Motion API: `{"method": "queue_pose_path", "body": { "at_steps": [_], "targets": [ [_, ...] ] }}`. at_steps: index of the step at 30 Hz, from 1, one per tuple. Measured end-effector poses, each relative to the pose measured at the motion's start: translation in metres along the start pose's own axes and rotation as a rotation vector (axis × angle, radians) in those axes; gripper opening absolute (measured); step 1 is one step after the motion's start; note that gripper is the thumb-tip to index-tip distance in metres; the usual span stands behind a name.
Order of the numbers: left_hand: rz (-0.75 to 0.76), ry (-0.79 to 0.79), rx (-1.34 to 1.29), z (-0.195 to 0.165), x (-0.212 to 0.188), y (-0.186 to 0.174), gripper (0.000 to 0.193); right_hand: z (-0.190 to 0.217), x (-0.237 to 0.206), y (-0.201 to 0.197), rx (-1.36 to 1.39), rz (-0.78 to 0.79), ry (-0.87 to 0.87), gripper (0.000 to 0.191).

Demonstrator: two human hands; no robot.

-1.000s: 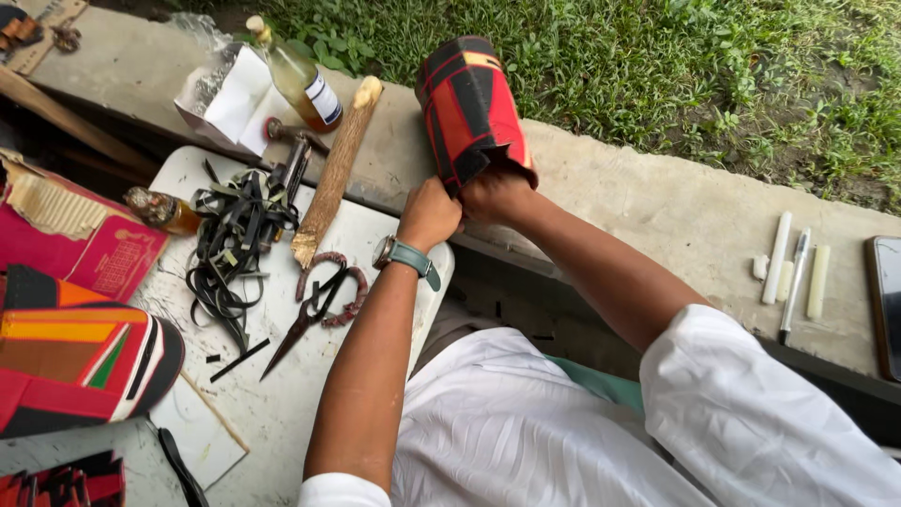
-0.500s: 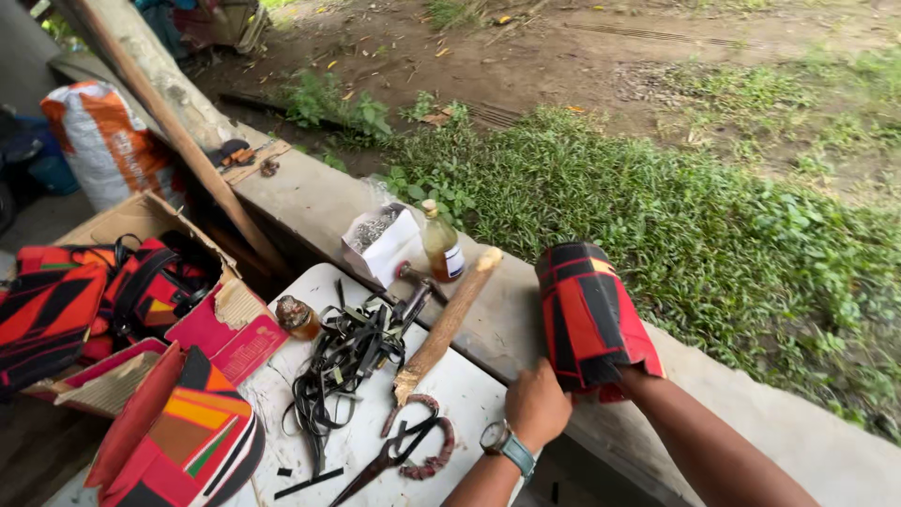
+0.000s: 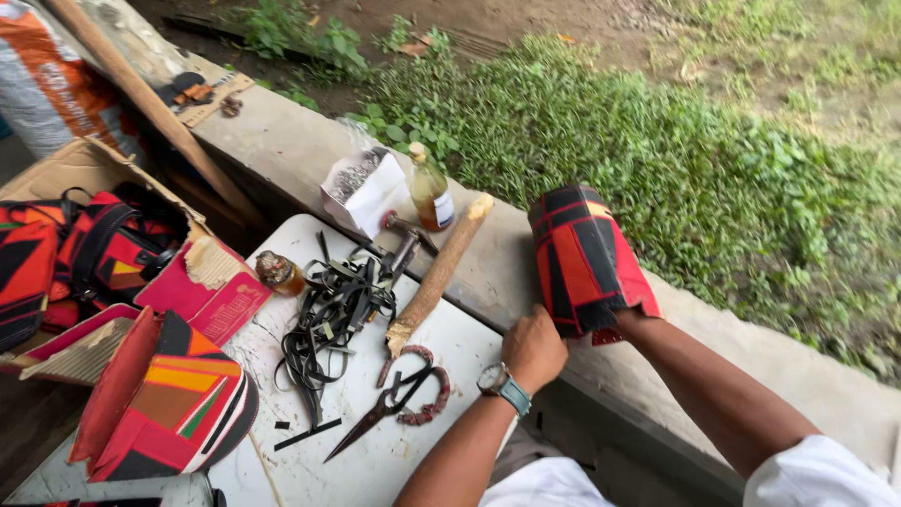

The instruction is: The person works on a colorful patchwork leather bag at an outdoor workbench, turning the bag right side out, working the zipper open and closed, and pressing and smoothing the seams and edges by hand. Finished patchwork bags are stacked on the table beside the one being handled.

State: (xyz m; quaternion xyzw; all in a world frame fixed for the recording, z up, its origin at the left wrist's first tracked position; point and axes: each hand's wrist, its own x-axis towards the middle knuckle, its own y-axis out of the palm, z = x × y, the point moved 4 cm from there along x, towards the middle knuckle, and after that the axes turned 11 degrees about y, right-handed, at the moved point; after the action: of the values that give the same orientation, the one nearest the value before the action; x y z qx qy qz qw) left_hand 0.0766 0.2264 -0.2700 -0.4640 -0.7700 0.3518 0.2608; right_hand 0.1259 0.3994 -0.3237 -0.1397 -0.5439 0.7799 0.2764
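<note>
A red and black patterned fabric piece, shaped like a sleeve or pouch, stands upright over the concrete ledge. My left hand, with a wristwatch, grips its lower left edge. My right forearm runs into the open bottom of the piece, so the right hand is hidden inside it.
On the white table lie scissors, a tangle of black straps, a wooden stick and a hammer. A bottle and a paper packet stand on the ledge. Colourful bags and a cardboard box sit left. Grass lies beyond.
My view has swung up and to the left, bringing the box and bags into sight. Both hands stay at the fabric piece; the right hand now sits deeper inside it.
</note>
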Motion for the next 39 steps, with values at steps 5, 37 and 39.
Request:
{"method": "queue_pose_path", "body": {
  "at_steps": [5,37,39],
  "targets": [
    [0.011,-0.021,0.006,0.005,-0.001,0.007,0.042,0.001,-0.025,0.005,-0.015,0.117,-0.009,0.052],
    [-0.314,0.094,-0.448,0.039,0.005,0.026,0.028,0.050,-0.143,-0.072,0.027,-0.009,0.044,0.021],
    [-0.353,0.007,-0.683,0.050,0.003,0.031,0.027,0.051,-0.154,-0.103,0.079,-0.347,-0.158,0.028]
  ]
}}
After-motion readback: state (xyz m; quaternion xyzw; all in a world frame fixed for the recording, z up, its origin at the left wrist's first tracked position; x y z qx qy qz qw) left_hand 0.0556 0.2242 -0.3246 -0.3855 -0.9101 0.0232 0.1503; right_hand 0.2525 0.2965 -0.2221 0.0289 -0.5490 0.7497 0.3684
